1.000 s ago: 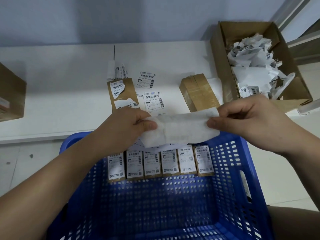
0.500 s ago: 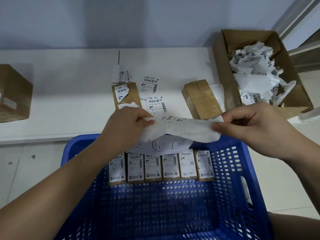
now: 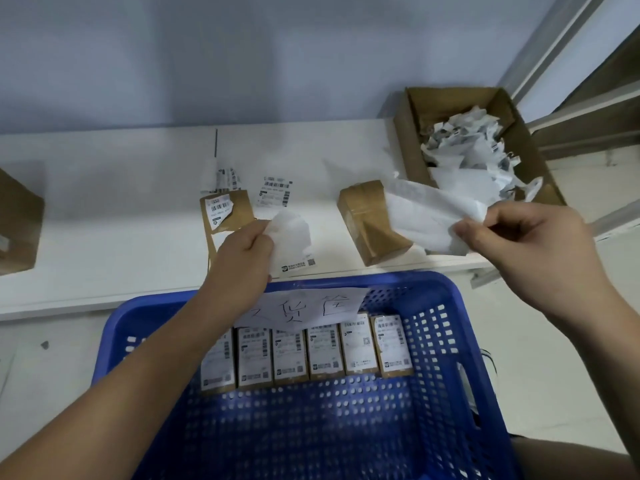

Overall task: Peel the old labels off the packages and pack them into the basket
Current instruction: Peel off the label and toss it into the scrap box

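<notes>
My left hand [image 3: 242,261] pinches a small white label piece [image 3: 292,230] above the table edge, in front of a flat brown package [image 3: 239,206] that carries a half-torn label. My right hand [image 3: 530,251] grips a longer white label strip [image 3: 422,216], held beside the scrap box and over a bare brown package [image 3: 363,220] lying on the table. The blue basket [image 3: 446,299] stands below my arms. Several labelled packages [image 3: 322,351] stand in a row against its far wall, under a handwritten paper sign [image 3: 311,306].
An open cardboard box [image 3: 407,147] at the right holds crumpled peeled labels [image 3: 464,157]. Loose barcode labels [image 3: 275,192] lie on the white table [image 3: 104,220]. Another cardboard box [image 3: 17,220] sits at the far left. A wall closes off the back.
The white sheet held between both hands has parted into two pieces. My right hand has moved right toward the scrap box with the long strip; my left hand keeps the small piece.
</notes>
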The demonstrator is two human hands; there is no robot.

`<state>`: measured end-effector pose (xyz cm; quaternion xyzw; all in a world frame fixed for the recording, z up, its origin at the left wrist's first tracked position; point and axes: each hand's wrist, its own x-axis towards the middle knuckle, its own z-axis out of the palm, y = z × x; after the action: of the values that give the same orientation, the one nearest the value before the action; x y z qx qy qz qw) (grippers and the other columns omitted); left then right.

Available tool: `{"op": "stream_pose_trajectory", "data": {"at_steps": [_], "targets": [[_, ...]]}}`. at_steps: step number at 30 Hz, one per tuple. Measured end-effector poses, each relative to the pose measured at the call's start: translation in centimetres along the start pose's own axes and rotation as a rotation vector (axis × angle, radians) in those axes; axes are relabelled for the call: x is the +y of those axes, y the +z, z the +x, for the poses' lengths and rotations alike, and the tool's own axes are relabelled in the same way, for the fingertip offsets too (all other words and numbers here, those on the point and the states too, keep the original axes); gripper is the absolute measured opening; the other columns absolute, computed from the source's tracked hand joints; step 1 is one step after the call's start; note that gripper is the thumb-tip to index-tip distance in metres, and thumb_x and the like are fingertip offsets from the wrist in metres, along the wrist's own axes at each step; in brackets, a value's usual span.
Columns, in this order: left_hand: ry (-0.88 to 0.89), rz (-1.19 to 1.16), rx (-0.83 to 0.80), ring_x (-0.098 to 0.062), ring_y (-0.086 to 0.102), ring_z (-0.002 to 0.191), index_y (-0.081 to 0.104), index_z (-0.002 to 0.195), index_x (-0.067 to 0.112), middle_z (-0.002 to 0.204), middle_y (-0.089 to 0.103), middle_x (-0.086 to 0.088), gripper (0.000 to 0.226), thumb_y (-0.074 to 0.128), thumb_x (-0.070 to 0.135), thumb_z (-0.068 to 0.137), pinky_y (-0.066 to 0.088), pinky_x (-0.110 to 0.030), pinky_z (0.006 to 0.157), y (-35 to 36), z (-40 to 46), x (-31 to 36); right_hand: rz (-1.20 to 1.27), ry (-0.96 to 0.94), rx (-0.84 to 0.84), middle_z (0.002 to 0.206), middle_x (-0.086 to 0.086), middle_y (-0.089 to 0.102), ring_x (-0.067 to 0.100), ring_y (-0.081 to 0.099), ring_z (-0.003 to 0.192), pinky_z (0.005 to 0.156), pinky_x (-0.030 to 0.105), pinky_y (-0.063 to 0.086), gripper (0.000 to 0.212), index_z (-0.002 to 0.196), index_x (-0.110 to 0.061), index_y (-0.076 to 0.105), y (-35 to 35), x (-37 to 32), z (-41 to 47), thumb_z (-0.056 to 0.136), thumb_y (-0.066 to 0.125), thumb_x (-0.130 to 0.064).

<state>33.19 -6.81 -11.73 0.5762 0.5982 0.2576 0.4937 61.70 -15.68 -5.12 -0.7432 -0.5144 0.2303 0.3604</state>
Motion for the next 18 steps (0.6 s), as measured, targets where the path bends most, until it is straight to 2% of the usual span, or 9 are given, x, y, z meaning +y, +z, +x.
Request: {"op": "stream_pose_trajectory", "data": {"at_steps": [2, 5, 7, 10, 12, 15, 17, 18], "targets": [[0.009, -0.011, -0.001, -0.008, 0.054, 0.069, 0.062, 0.099, 0.039, 0.079, 0.057, 0.009, 0.036, 0.035, 0.015, 0.106, 0.048, -0.033, 0.065, 1.9, 0.4, 1.3, 0.013, 0.019, 0.088, 0.048, -0.006, 0.048, 0.009, 0.040, 0.045, 0.043, 0.012, 0.028, 0.031, 0.063, -0.011, 0.065, -1.2, 0.6, 0.1, 0.090, 0.076, -0.023], [0.024, 0.005, -0.021, -0.015, 0.054, 0.078, 0.053, 0.112, 0.026, 0.088, 0.056, 0.003, 0.024, 0.034, 0.014, 0.103, 0.045, -0.034, 0.067, 5.8, 1.7, 3.4, 0.040, 0.050, 0.230, 0.058, 0.011, 0.058, 0.009, 0.038, 0.048, 0.050, 0.025, 0.032, 0.029, 0.065, -0.010, 0.067, -3.2, 1.4, 0.1, 0.088, 0.076, -0.026], [0.030, -0.021, -0.037, -0.018, 0.054, 0.077, 0.046, 0.116, 0.020, 0.089, 0.054, 0.000, 0.018, 0.038, 0.013, 0.101, 0.044, -0.034, 0.064, 8.6, 2.9, 4.7, 0.060, 0.085, 0.330, 0.065, 0.020, 0.061, 0.013, 0.037, 0.049, 0.053, 0.028, 0.031, 0.024, 0.067, -0.015, 0.069, -4.6, 1.7, 0.1, 0.086, 0.075, -0.029], [0.019, -0.125, -0.089, -0.020, 0.062, 0.084, 0.052, 0.114, 0.019, 0.102, 0.063, -0.007, 0.014, 0.048, 0.014, 0.101, 0.053, -0.031, 0.065, 12.8, 5.0, 6.7, 0.094, 0.128, 0.429, 0.068, 0.025, 0.061, 0.016, 0.036, 0.049, 0.053, 0.028, 0.029, 0.018, 0.067, -0.019, 0.070, -6.5, 2.3, -0.1, 0.083, 0.073, -0.028], [-0.018, -0.208, -0.119, -0.020, 0.064, 0.089, 0.059, 0.113, 0.017, 0.111, 0.065, -0.008, 0.013, 0.055, 0.015, 0.101, 0.054, -0.023, 0.063, 15.6, 6.4, 8.1, 0.098, 0.146, 0.459, 0.068, 0.025, 0.062, 0.016, 0.038, 0.051, 0.053, 0.028, 0.030, 0.018, 0.067, -0.021, 0.070, -7.4, 2.7, -0.1, 0.083, 0.073, -0.025], [-0.056, -0.272, -0.147, -0.024, 0.067, 0.098, 0.063, 0.102, 0.020, 0.108, 0.068, -0.004, 0.006, 0.063, 0.015, 0.098, 0.058, -0.032, 0.078, 19.3, 8.0, 9.5, 0.089, 0.168, 0.476, 0.061, 0.017, 0.059, 0.013, 0.036, 0.048, 0.053, 0.027, 0.029, 0.018, 0.066, -0.020, 0.069, -8.4, 3.4, -0.1, 0.083, 0.073, -0.024], [-0.060, -0.341, -0.167, -0.024, 0.070, 0.100, 0.066, 0.093, 0.025, 0.104, 0.070, -0.001, 0.011, 0.069, 0.014, 0.094, 0.060, -0.041, 0.088, 21.4, 9.0, 10.2, 0.087, 0.174, 0.484, 0.053, 0.008, 0.053, 0.010, 0.034, 0.045, 0.050, 0.025, 0.028, 0.021, 0.063, -0.018, 0.068, -9.0, 3.8, -0.1, 0.083, 0.073, -0.024], [-0.042, -0.348, -0.169, -0.022, 0.070, 0.099, 0.067, 0.091, 0.027, 0.102, 0.071, 0.001, 0.014, 0.071, 0.014, 0.093, 0.060, -0.039, 0.089, 22.4, 9.4, 10.5, 0.090, 0.179, 0.493, 0.051, 0.005, 0.051, 0.010, 0.034, 0.044, 0.049, 0.024, 0.028, 0.023, 0.062, -0.017, 0.067, -9.3, 3.9, 0.0, 0.083, 0.073, -0.023]]}}
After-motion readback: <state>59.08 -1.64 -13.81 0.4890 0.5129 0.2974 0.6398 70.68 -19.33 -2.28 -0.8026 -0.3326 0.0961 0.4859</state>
